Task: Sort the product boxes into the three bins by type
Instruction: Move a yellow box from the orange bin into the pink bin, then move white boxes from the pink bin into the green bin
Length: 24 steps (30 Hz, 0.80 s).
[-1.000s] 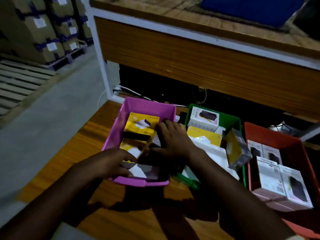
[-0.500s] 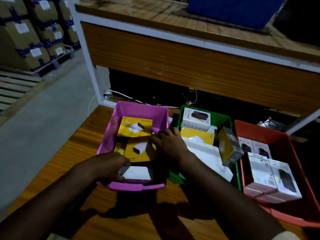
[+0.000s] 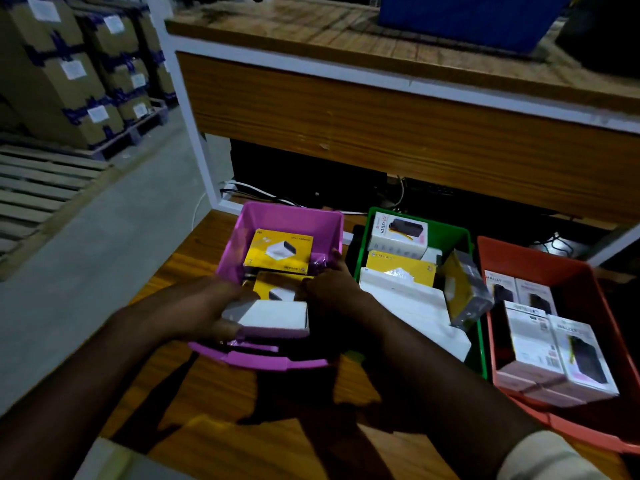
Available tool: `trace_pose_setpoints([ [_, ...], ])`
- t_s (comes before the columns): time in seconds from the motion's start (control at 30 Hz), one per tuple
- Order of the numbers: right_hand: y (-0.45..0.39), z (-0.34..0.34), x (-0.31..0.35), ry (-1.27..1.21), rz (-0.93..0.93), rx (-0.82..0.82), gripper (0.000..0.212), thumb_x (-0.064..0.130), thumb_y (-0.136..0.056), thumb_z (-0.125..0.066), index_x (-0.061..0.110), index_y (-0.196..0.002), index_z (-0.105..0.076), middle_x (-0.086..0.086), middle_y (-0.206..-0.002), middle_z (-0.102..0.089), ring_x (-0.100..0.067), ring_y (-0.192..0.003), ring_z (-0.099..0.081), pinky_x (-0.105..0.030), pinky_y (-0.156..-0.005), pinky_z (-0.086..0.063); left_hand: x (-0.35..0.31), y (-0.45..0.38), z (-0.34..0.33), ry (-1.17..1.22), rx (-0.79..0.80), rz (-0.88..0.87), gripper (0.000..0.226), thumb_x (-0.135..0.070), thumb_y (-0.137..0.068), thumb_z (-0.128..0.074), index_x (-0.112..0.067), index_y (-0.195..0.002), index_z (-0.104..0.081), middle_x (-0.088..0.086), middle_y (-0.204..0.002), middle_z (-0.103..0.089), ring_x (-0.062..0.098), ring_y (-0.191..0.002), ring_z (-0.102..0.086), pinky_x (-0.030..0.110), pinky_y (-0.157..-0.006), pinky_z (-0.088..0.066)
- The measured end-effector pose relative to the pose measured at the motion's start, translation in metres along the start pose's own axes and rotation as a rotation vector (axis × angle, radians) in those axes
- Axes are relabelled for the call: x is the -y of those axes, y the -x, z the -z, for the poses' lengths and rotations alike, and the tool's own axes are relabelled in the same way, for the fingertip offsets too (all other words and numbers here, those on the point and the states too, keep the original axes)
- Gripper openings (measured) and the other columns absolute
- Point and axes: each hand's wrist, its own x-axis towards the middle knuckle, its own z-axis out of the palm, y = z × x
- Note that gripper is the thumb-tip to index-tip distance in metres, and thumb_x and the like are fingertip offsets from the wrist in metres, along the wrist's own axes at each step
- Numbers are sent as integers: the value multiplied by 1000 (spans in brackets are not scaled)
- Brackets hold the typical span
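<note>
Three bins stand in a row on the wooden worktop [image 3: 214, 441]: a pink bin [image 3: 294, 220] on the left, a green bin [image 3: 446, 233] in the middle and a red bin [image 3: 540, 258] on the right. Both hands are down in the pink bin. The left hand [image 3: 204, 310] has its fingers and thumb curled round the left end of a white box [image 3: 273, 318], which lies at the near side of that bin, just above its near rim. The right hand [image 3: 334, 289] sits at the bin's right wall, touching a yellow box [image 3: 273, 289] that lies between the white box and a second yellow box [image 3: 278, 251] farther back; whether its fingers pinch that box or only press on it cannot be told (they are dark and partly hidden).

In the green bin a white box printed HALLEY [image 3: 398, 235] sits at the far end, with a yellow-topped box [image 3: 401, 266] near it, a large white sheet-like box [image 3: 412, 306] nearer still, and a wrapped yellow box [image 3: 465, 289] standing tilted against the right wall. The red bin holds several white boxes [image 3: 550, 351] with dark product pictures, packed side by side.

Beyond the bins rises a wooden shelf front [image 3: 381, 116]; stacked brown cartons [image 3: 69, 71] stand far left on pallets.
</note>
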Motion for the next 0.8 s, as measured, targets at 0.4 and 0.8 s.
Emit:
trace_pose_setpoints([
  [0.4, -10, -2, 7, 40, 94, -38, 39, 22, -106, -46, -3, -133, -58, -18, -127, -64, -37, -122, -63, -36, -89, -50, 9, 29, 14, 191, -318, -94, 52, -33, -86, -71, -47, -134, -57, -26, -124, -63, -4, -114, -60, 27, -88, -51],
  [0.8, 18, 9, -19, -636, 120, -277, 39, 7, -80, -69, 24, -115, -74, 0, -103, -76, -18, -94, -74, -35, -78, -59, 18, 14, 5, 351, -555, -155, 50, -54, -88, -60, -41, -135, -55, -21, -128, -59, -2, -118, -58, 13, -88, -47],
])
